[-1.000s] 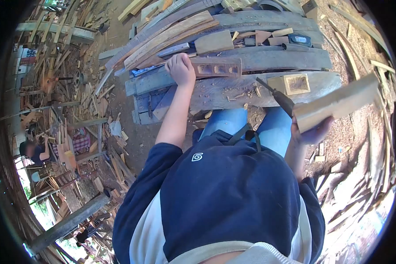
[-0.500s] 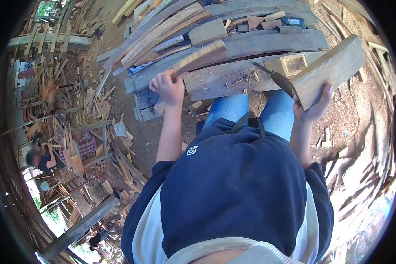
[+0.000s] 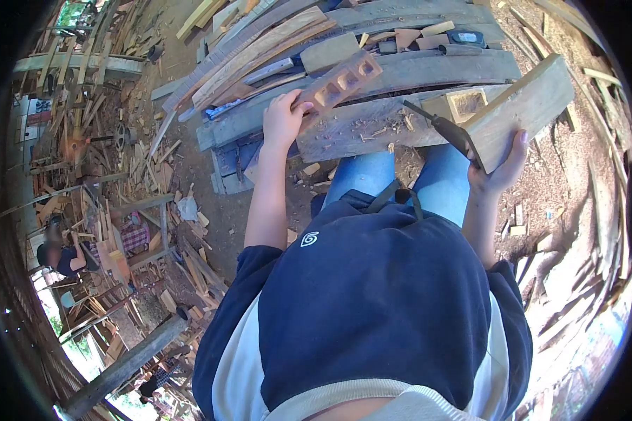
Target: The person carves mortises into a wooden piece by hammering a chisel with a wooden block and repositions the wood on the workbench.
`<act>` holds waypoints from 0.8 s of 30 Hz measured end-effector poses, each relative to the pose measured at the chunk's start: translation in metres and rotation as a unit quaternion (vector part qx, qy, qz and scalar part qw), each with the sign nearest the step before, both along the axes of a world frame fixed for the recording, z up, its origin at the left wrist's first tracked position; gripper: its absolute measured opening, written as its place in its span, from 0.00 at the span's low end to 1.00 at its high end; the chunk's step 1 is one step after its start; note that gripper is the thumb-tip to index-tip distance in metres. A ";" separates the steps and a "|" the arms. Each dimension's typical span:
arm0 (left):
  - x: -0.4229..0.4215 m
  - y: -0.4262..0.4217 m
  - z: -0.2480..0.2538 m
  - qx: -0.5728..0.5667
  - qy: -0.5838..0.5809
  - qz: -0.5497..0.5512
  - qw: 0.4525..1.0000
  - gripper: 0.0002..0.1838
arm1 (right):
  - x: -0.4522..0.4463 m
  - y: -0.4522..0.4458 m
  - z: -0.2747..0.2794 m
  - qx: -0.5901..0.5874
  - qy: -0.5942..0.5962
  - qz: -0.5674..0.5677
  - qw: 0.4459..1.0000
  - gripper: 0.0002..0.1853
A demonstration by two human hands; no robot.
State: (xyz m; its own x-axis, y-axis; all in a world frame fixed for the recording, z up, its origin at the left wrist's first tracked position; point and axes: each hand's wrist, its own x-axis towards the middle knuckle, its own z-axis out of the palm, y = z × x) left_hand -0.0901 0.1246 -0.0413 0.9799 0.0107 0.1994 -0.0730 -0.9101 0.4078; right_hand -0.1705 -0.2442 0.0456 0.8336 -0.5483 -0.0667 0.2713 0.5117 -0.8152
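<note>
From my remote seat, I look down on a desk of heavy planks (image 3: 435,69) in a timber-strewn workshop, with a person's two bare hands at its near side. At right, a broad board (image 3: 525,116) slants away from the body, its long axis running forward and to the right; the right hand (image 3: 497,175) grips its near end. At left, the left hand (image 3: 283,121) closes on the near end of a holed block (image 3: 336,87), thumb toward the body. That block is the relation I watch: it lies forward and to the right of the left hand, the nearer one, its long axis angled inward across the person's front, its row of hollows facing up at me. A hollowed block (image 3: 437,107) rests on the planks between the two held pieces, nearer the board. Beside it, a dark-handled tool (image 3: 449,132) projects from the right hand's side of the board (I cannot tell how the fingers hold it), its thin tip aimed left. Pale shavings (image 3: 376,132) dot the nearest plank.
</note>
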 end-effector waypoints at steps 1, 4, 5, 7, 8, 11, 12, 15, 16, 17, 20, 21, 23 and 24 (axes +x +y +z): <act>0.005 -0.001 -0.002 0.000 0.019 -0.022 1.000 0.23 | -0.001 -0.001 0.000 0.003 0.019 -0.004 1.000 0.28; 0.009 -0.008 -0.009 0.024 0.010 -0.044 0.999 0.24 | -0.001 0.002 0.005 -0.006 0.035 -0.018 0.999 0.28; 0.009 -0.014 -0.009 0.051 -0.021 -0.045 0.997 0.24 | -0.002 0.001 0.004 -0.008 0.035 -0.017 0.999 0.28; 0.010 -0.026 -0.010 0.038 -0.048 -0.053 0.997 0.24 | -0.002 -0.003 0.000 -0.012 0.016 0.011 1.000 0.28; 0.008 -0.032 -0.010 0.027 -0.074 -0.062 0.995 0.23 | 0.000 -0.004 -0.001 -0.013 0.016 0.011 1.000 0.28; -0.007 -0.051 0.003 0.115 -0.086 -0.076 0.987 0.24 | 0.007 -0.006 -0.006 -0.013 0.042 -0.029 0.999 0.29; -0.010 -0.054 0.006 0.175 -0.088 -0.084 0.977 0.24 | 0.009 -0.009 -0.011 -0.001 0.046 -0.043 0.998 0.30; -0.011 -0.053 -0.015 0.159 -0.068 -0.080 0.982 0.26 | 0.013 -0.006 -0.005 0.007 0.044 -0.050 0.998 0.30; -0.008 -0.051 -0.023 0.158 -0.067 -0.080 0.982 0.26 | 0.013 -0.005 -0.002 0.003 0.038 -0.042 0.998 0.30; -0.004 -0.048 -0.030 0.149 -0.059 -0.094 0.983 0.27 | 0.011 -0.006 -0.002 0.002 0.039 -0.043 0.998 0.30; 0.001 -0.042 -0.045 0.129 -0.070 -0.118 0.982 0.27 | 0.005 -0.007 -0.001 -0.017 0.047 0.005 0.999 0.30; 0.001 -0.040 -0.048 0.119 -0.090 -0.127 0.981 0.27 | 0.004 -0.004 0.002 -0.011 0.030 0.014 0.999 0.29; -0.001 -0.040 -0.046 0.110 -0.095 -0.124 0.982 0.26 | 0.004 -0.003 0.002 -0.005 0.014 0.021 1.000 0.27; -0.001 -0.040 -0.045 0.101 -0.100 -0.122 0.982 0.26 | 0.004 -0.005 0.000 -0.016 0.014 0.019 1.000 0.27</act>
State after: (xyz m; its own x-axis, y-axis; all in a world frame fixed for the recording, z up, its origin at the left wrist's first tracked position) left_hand -0.0914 0.0842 -0.0865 0.8891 -0.2798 0.3623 -0.3598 -0.9164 0.1752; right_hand -0.1664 -0.2488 0.0454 0.8514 -0.5192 -0.0744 0.2287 0.4951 -0.8382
